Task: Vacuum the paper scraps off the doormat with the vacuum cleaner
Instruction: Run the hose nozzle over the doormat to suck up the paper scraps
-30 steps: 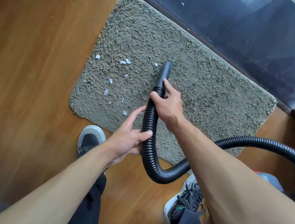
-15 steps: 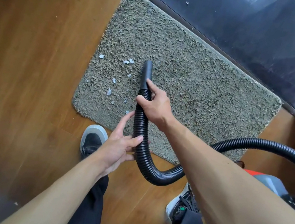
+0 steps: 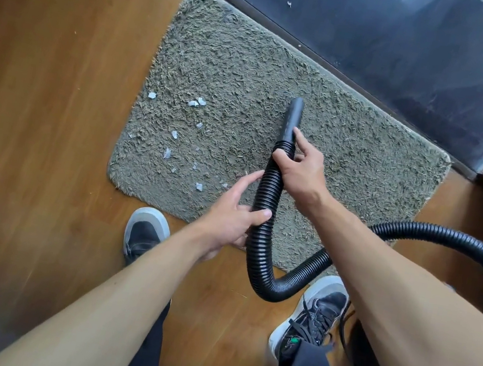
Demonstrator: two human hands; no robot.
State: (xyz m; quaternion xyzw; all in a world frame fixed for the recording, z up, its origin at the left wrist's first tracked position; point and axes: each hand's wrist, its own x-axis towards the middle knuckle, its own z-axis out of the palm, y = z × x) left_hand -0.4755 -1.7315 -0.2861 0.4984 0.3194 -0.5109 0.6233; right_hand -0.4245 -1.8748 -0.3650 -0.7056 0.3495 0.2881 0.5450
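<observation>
Hose (image 3: 263,219) is gripped two-handed for steering: right hand (image 3: 302,171) closed round it just behind the nozzle (image 3: 292,117), left hand (image 3: 232,216) wrapped lower down for support; paper scraps (image 3: 177,136) are left on the doormat (image 3: 353,144), left of the nozzle

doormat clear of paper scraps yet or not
Not clear: white paper scraps lie scattered on the doormat's left part, apart from the hose nozzle.

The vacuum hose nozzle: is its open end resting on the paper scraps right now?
No. The nozzle points at bare pile near the doormat middle, while the paper scraps lie apart, toward its left end.
</observation>
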